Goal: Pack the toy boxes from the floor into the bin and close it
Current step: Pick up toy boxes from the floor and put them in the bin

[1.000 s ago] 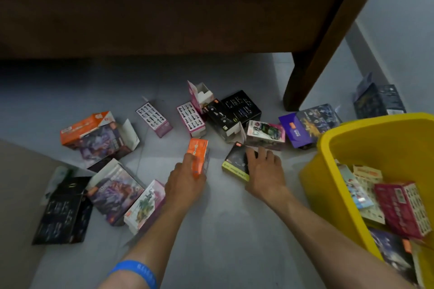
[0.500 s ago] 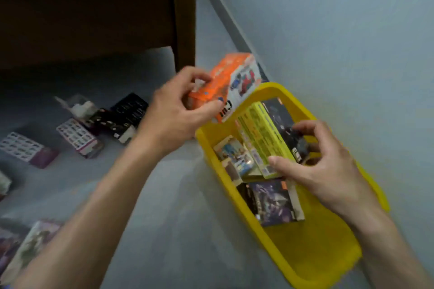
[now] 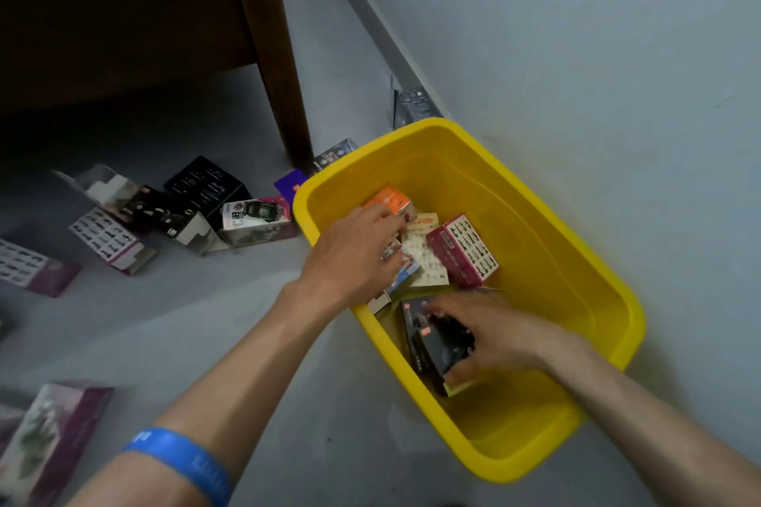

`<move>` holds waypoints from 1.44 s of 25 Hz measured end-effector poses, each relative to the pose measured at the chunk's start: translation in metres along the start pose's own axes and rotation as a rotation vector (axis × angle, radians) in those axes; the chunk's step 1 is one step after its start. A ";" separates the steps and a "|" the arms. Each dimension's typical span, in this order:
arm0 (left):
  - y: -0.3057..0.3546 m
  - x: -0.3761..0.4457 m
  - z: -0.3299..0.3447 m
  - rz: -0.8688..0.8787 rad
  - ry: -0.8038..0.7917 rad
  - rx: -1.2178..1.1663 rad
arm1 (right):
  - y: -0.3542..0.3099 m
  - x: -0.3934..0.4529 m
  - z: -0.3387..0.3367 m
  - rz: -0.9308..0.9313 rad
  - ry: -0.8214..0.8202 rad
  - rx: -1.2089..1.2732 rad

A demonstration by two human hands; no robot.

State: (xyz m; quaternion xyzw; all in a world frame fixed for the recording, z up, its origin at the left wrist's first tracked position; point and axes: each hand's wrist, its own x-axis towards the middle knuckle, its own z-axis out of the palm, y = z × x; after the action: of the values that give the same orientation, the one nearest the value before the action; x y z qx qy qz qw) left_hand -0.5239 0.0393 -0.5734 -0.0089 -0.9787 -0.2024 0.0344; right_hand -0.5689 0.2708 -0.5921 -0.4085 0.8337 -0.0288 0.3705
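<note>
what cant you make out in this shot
Head view only:
- Bin lid: not in frame.
- Left hand covers the boxes under it; its hold on the orange box is unclear.
- Purple box is half hidden behind the yellow bin.
- Box print is blurred.

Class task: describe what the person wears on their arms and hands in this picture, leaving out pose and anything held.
Both forearms are bare, with no sleeves in view and no gloves. The left arm carries a blue wristband with faint pale lettering, too blurred to read. The right hand and left hand show no rings or watch.
</note>
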 end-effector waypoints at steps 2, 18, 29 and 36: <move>-0.002 -0.006 -0.002 -0.003 0.026 -0.025 | -0.010 0.026 -0.001 0.063 -0.038 -0.084; -0.109 -0.079 -0.049 -0.634 0.556 -0.286 | -0.202 0.082 -0.087 -0.385 0.985 0.231; -0.271 -0.080 -0.062 -0.466 -0.358 0.300 | -0.229 0.244 -0.060 0.049 0.291 -0.021; -0.262 -0.125 -0.043 -0.458 -0.267 0.507 | -0.213 0.266 -0.030 0.219 0.150 -0.187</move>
State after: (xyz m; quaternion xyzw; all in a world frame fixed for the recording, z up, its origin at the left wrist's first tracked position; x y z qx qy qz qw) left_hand -0.4046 -0.2190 -0.6469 0.1928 -0.9702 0.0471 -0.1388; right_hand -0.5522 -0.0651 -0.6536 -0.3448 0.8976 0.0591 0.2683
